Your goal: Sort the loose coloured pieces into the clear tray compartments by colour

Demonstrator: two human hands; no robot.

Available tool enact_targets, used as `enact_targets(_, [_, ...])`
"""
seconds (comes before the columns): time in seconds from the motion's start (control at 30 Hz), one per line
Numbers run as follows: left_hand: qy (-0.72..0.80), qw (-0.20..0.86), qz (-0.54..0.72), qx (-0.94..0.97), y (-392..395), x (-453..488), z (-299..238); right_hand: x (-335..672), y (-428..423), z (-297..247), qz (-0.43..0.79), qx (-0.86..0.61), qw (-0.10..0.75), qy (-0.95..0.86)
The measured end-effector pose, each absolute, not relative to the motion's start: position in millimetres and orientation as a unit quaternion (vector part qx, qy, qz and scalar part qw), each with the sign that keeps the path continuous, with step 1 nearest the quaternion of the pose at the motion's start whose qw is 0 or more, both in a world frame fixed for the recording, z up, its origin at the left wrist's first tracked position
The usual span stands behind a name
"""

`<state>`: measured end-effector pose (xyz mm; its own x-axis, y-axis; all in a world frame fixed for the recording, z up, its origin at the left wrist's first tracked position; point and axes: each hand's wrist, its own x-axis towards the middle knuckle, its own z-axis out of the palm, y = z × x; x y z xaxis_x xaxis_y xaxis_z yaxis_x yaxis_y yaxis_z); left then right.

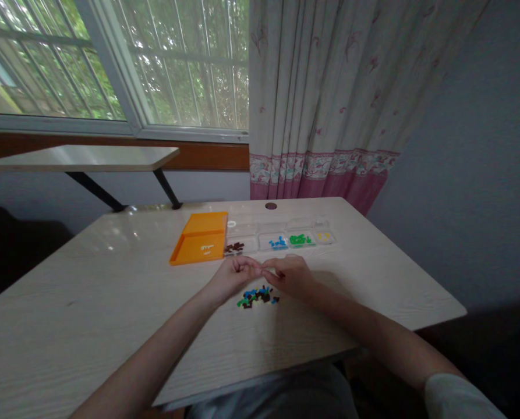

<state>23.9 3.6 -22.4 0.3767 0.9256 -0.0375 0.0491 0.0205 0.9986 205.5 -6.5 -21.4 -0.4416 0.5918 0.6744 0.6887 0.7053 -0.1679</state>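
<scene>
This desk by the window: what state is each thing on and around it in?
Orange case: open, white pieces in its near half.
Clear tray: pieces sorted by colour: brown, blue, green, yellow.
Loose pieces: heaped on the desk, colours mixed.
Left hand: fingers bent.
Right hand: fingers bent, tips meeting the left hand's; anything held is too small to tell.
Curtain: hanging in folds.

We look through one camera worn on the person's head, set above the near edge of the table (111, 302) and facing forward and down. We have the lap (272, 400) at the bottom border, the left hand (234, 277) and right hand (292, 274) at close range near the centre, and the window (190, 64) and curtain (321, 87) farther off along the top.
</scene>
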Motion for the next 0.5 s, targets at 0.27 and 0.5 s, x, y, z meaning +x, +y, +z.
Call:
enact_targets(0.27, [0.404, 0.591, 0.395, 0.576, 3.6, 24.0, -24.5, 204.4, -6.7, -19.3, -0.077, -0.369, 0.375, -0.847])
enact_targets(0.5, [0.401, 0.6, 0.389, 0.572, 4.0, 25.0, -23.3, 205.3, -7.9, -20.7, -0.071, -0.371, 0.367, -0.85])
